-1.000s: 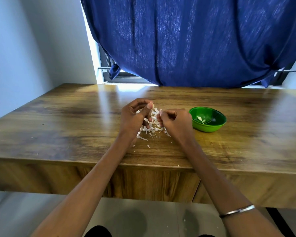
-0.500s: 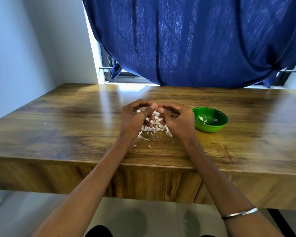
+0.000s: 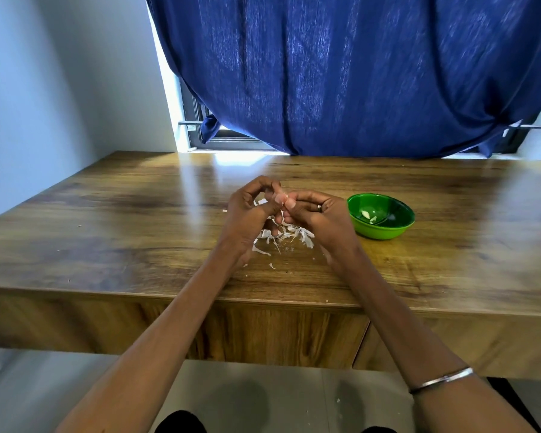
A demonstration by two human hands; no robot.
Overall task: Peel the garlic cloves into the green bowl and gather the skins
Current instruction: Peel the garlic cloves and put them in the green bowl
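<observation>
Both hands meet above the middle of the wooden counter (image 3: pixel 113 245), thumbs pressed tip to tip. The left hand (image 3: pixel 247 214) has its fingers curled inward, and its grip pinches a small garlic clove (image 3: pixel 282 200) between thumb and forefinger; only a pale sliver of the clove shows between the nails. The right hand (image 3: pixel 319 220) curls toward it from the 3 o'clock side, and its grip pinches the same clove, the thumb set against the left thumb. A ring (image 3: pixel 319 207) sits on one finger of the right hand, and a thin metal bangle (image 3: pixel 441 380) circles the right forearm nearer the camera.

Directly beneath the hands lies a loose pile of white garlic skins (image 3: pixel 281 237), spread on the counter, with a few stray flakes at the pile's 6 o'clock side toward the counter's near edge. One thin strand hangs down from the pinched clove toward the pile.

The green bowl (image 3: pixel 397 232) stands on the counter at 3 o'clock from the hands, near the right hand but apart from it. A few pale peeled pieces (image 3: pixel 369 214) lie inside it on the bottom.

At 12 o'clock, behind the counter, a dark blue curtain (image 3: pixel 356 73) hangs over a window, with a strip of daylight showing at its left edge.
</observation>
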